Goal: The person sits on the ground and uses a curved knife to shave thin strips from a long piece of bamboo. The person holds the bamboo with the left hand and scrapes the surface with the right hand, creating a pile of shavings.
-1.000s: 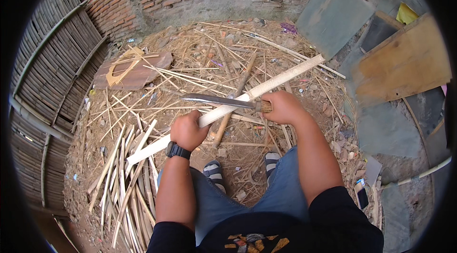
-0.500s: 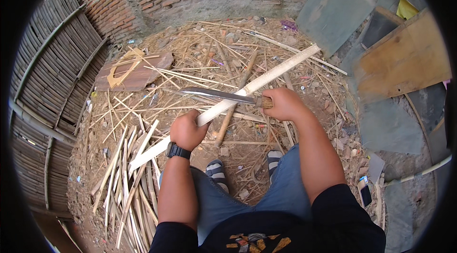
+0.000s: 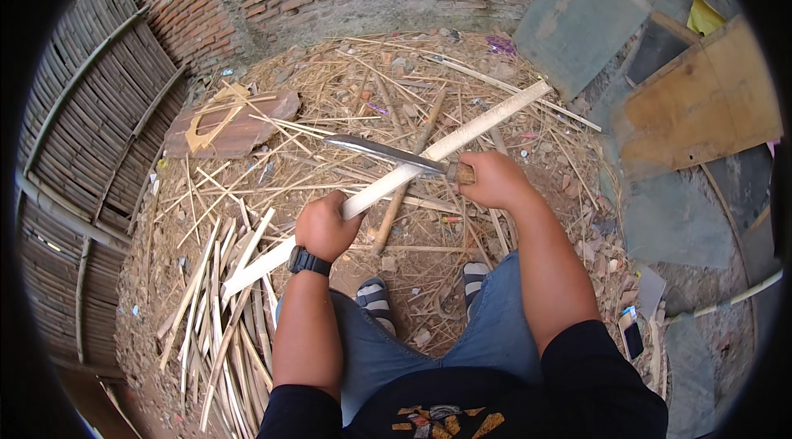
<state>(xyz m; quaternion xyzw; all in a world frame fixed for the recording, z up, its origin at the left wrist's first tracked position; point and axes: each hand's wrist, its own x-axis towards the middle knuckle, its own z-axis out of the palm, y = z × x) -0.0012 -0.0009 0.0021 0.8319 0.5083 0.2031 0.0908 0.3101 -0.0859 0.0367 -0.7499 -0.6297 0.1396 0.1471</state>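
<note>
A long, pale bamboo slat [image 3: 487, 120] slants from the lower left up to the right in front of me. My left hand [image 3: 327, 224], with a dark watch [image 3: 308, 261] on its wrist, is closed around the slat's lower part. In my right hand [image 3: 497, 180] is the wooden handle of a machete [image 3: 375, 151]. The blade lies across the slat's upper face near its middle, with its tip pointing left and away from me. My right fingers wrap the handle just right of the slat.
Bamboo strips [image 3: 221, 332] are heaped at my left. Two round poles [image 3: 431, 121] cross under the slat on littered ground. A brown board [image 3: 276, 113] lies far left, grey sheets [image 3: 582, 22] and a wooden panel [image 3: 701, 101] lean right. A phone [image 3: 634, 338] rests beside my right arm.
The machete's blade has turned a little, its tip shifting right and slightly farther away, and its handle end has moved slightly right. My left hand and the slat stay almost still.
</note>
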